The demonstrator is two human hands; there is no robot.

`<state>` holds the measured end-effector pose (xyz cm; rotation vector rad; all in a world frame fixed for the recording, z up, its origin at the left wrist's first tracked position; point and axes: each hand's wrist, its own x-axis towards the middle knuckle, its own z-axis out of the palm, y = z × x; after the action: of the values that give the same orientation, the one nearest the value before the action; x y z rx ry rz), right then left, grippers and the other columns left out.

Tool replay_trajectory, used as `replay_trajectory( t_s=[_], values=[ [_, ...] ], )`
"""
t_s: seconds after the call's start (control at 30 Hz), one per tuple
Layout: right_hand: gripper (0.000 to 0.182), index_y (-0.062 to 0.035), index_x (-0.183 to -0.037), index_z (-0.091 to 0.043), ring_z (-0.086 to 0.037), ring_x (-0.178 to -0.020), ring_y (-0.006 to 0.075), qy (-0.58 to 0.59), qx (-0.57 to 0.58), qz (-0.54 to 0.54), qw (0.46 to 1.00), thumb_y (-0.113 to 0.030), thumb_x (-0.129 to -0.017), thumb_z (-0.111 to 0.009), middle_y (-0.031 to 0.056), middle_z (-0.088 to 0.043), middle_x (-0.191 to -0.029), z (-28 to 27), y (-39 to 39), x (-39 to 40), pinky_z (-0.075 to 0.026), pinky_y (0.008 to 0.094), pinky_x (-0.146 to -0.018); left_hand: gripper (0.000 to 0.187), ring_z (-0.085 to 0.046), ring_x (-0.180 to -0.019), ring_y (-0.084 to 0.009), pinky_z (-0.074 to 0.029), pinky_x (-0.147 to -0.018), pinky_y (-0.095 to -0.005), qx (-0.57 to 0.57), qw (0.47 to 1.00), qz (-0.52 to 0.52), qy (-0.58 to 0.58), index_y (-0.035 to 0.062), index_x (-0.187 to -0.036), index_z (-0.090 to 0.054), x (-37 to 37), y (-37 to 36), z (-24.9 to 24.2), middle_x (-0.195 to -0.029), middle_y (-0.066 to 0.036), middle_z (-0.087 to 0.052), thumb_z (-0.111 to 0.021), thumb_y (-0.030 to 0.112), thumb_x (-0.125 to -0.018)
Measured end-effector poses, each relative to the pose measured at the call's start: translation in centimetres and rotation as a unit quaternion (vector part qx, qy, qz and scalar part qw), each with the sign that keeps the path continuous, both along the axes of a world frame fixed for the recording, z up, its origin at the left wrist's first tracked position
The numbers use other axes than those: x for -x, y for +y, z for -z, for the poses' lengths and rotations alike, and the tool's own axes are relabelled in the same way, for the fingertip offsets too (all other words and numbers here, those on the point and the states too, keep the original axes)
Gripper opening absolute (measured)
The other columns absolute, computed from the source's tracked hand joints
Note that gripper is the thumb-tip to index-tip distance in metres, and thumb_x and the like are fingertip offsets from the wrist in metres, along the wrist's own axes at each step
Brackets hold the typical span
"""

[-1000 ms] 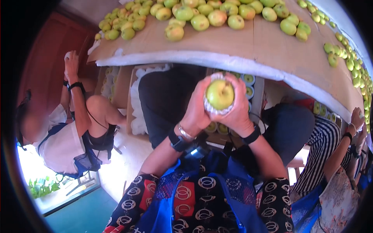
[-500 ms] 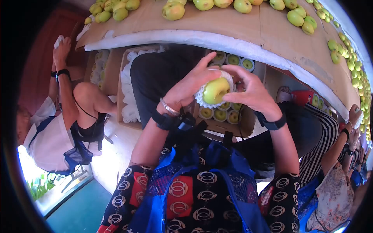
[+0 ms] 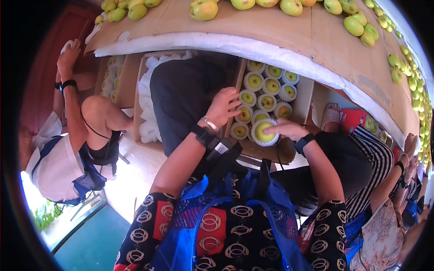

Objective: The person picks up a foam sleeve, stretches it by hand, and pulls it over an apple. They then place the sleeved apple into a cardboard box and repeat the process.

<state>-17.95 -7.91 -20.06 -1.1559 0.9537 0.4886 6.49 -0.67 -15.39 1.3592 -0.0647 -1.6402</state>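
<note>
My right hand (image 3: 290,129) is closed on a green apple (image 3: 263,132) wrapped in a white foam net, held above the lower part of a cardboard box (image 3: 293,145). Rows of apples in foam nets (image 3: 267,102) fill much of that box. At the box's left edge is my left hand (image 3: 222,107), its fingers apart and holding nothing, beside the netted apples.
A cardboard-covered table (image 3: 271,34) with loose green apples runs across the top. Left of my knee stands a box of white foam nets (image 3: 148,113). One person (image 3: 77,131) sits at the left, others (image 3: 384,217) at the right. A red box (image 3: 351,119) is at the right.
My hands have moved apart. The netted apple went down from between both hands and is now in my right hand alone, while my left hand let go. More of the box shows.
</note>
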Motion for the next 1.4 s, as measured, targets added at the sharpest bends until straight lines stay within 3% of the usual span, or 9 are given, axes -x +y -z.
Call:
replay_trajectory(
  t_s=[0.13,0.23,0.47,0.67,0.83,0.93,1.27,1.33,1.4],
  values=[
    [0.037,-0.0138,-0.083,-0.065,-0.037,-0.047,0.006,0.139,-0.044,-0.046,0.988,-0.046,-0.067,-0.074,-0.0046,-0.049,-0.06,5.2,3.3,0.8,-0.026,0.0223,-0.043,0.037,-0.049,-0.109,-0.0253,-0.041,-0.089,-0.045,0.026,0.999,-0.019,0.013,0.0114,-0.118,-0.046,0.1,-0.5,-1.1,-0.122,-0.009,-0.05,-0.055,0.025,-0.086],
    [0.042,-0.0093,-0.084,-0.066,-0.044,-0.049,0.0088,0.202,-0.042,0.001,0.979,-0.046,-0.066,-0.074,-0.0003,-0.056,-0.065,6.9,2.8,-0.4,-0.033,0.0243,-0.044,0.031,-0.052,-0.105,-0.0218,-0.043,-0.086,-0.0412,0.005,0.999,0.012,0.042,0.0111,-0.115,-0.048,0.7,-1.1,-0.8,-0.117,-0.007,-0.053,-0.055,0.021,-0.086],
    [0.08,0.01,-0.099,-0.059,-0.064,-0.08,0.0342,0.106,0.243,-0.359,0.895,-0.057,-0.057,-0.072,0.0263,-0.063,-0.087,4.5,0.5,-3.6,-0.05,0.0398,-0.068,0.032,-0.051,-0.107,-0.021,-0.041,-0.087,-0.0371,0.046,0.998,0.035,0.003,0.0103,-0.116,-0.048,2.1,-3.5,-0.8,-0.116,-0.006,-0.054,-0.054,0.023,-0.087],
    [0.078,0.0032,-0.11,-0.059,-0.061,-0.094,0.0301,0.119,0.14,-0.277,0.943,-0.056,-0.061,-0.071,0.0228,-0.061,-0.104,7.2,3.2,-3.8,-0.047,0.0364,-0.08,0.031,-0.05,-0.108,-0.0185,-0.038,-0.089,-0.0361,0.05,0.997,0.055,-0.008,0.0108,-0.114,-0.049,2.2,-3.4,-1.2,-0.116,-0.004,-0.055,-0.053,0.024,-0.087],
    [0.071,0.0025,-0.112,-0.058,-0.06,-0.079,0.022,0.2,0.043,0.022,0.979,-0.05,-0.065,-0.073,0.0149,-0.063,-0.1,11.0,5.0,0.6,-0.048,0.0327,-0.064,0.025,-0.05,-0.105,-0.0158,-0.038,-0.087,-0.0341,0.045,0.997,0.053,0.021,0.0134,-0.107,-0.053,2.3,-3.0,-0.1,-0.112,-0.001,-0.056,-0.056,0.025,-0.085],
    [0.053,-0.008,-0.11,-0.058,-0.056,-0.08,0.013,0.21,-0.077,0.03,0.974,-0.041,-0.071,-0.073,0.0017,-0.062,-0.097,13.4,4.3,0.7,-0.045,0.0272,-0.066,0.025,-0.05,-0.103,-0.0148,-0.038,-0.085,-0.0331,0.032,0.998,0.046,0.02,0.0138,-0.106,-0.053,2.3,-2.9,0.0,-0.11,-0.001,-0.057,-0.057,0.025,-0.085],
    [0.046,-0.0059,-0.109,-0.058,-0.058,-0.084,0.0177,0.21,-0.071,-0.014,0.975,-0.025,-0.07,-0.075,0.0054,-0.062,-0.095,17.6,5.6,2.3,-0.048,0.0332,-0.067,0.021,-0.049,-0.1,-0.0135,-0.037,-0.085,-0.0331,0.034,0.998,0.057,-0.002,0.0142,-0.104,-0.053,2.5,-3.1,0.2,-0.107,0.0,-0.057,-0.055,0.024,-0.085],
    [0.048,-0.005,-0.111,-0.058,-0.057,-0.089,0.0206,-0.055,0.012,0.033,0.998,-0.023,-0.07,-0.074,0.0087,-0.061,-0.1,23.1,7.2,5.4,-0.048,0.0341,-0.071,0.021,-0.049,-0.099,-0.0126,-0.037,-0.085,-0.033,0.027,0.998,0.051,-0.008,0.014,-0.103,-0.053,2.5,-3.3,0.4,-0.106,0.0,-0.058,-0.055,0.024,-0.085],
    [0.049,-0.0055,-0.111,-0.058,-0.057,-0.092,0.0228,-0.022,0.015,0.063,0.998,-0.026,-0.07,-0.073,0.0107,-0.06,-0.104,20.1,7.2,3.0,-0.047,0.0344,-0.074,0.02,-0.049,-0.099,-0.0126,-0.037,-0.085,-0.033,0.033,0.998,0.048,-0.005,0.0139,-0.103,-0.054,2.4,-3.2,0.3,-0.106,0.0,-0.058,-0.055,0.024,-0.085]
  ],
)
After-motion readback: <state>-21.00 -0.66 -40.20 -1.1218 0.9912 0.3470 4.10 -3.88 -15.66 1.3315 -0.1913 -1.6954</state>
